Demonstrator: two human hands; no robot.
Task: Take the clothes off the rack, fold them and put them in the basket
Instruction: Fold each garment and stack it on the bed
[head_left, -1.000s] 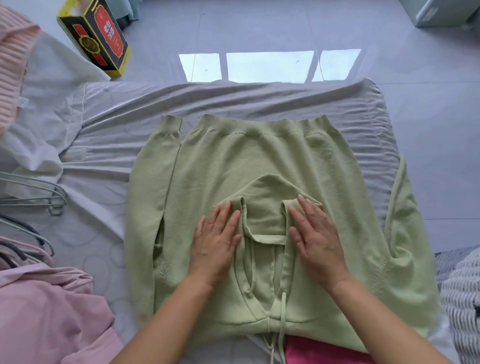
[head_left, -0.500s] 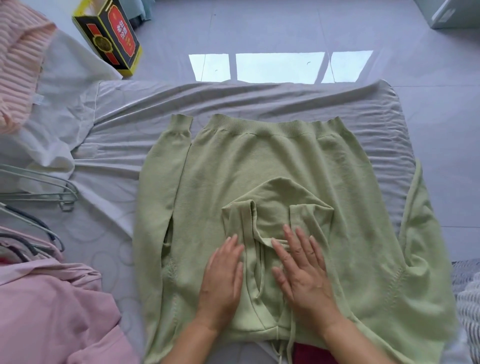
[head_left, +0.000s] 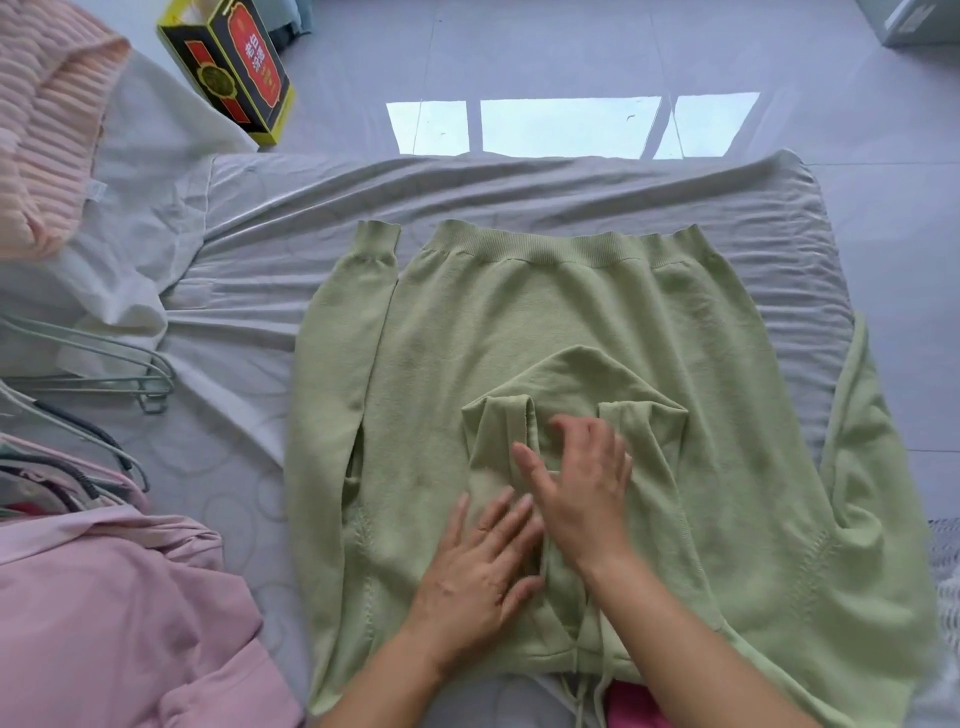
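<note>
Pressing my left hand (head_left: 480, 577) flat on the pale green knitted hooded sweater (head_left: 545, 322), I keep its fingers straight and spread just left of the neckline, holding nothing. My right hand (head_left: 582, 486) lies across the folded-down hood (head_left: 576, 379), palm down, thumb stretched toward the left; its fingertips are blurred, so I cannot tell for sure whether they pinch cloth, though they look loosely extended on the knit. The two hands touch or nearly touch near the neck opening. The sweater lies face up on a wrinkled grey bedsheet (head_left: 519, 187), its ribbed hem farthest from me, its left sleeve (head_left: 343, 338) laid straight beside the body, its right sleeve (head_left: 872, 467) draped over the sheet's right edge. Thin green drawstrings (head_left: 602, 670) trail from the neckline toward me, ending beside a bright pink cloth (head_left: 631, 709) at the lower frame edge. At lower left sits a heap of pale pink clothing (head_left: 114, 623); above it rest wire hangers (head_left: 104, 369). A white garment (head_left: 150, 208) and a ribbed peach knit (head_left: 41, 130) lie at upper left. On the tiled floor beyond stands a black, red and yellow cardboard box (head_left: 234, 67)
</note>
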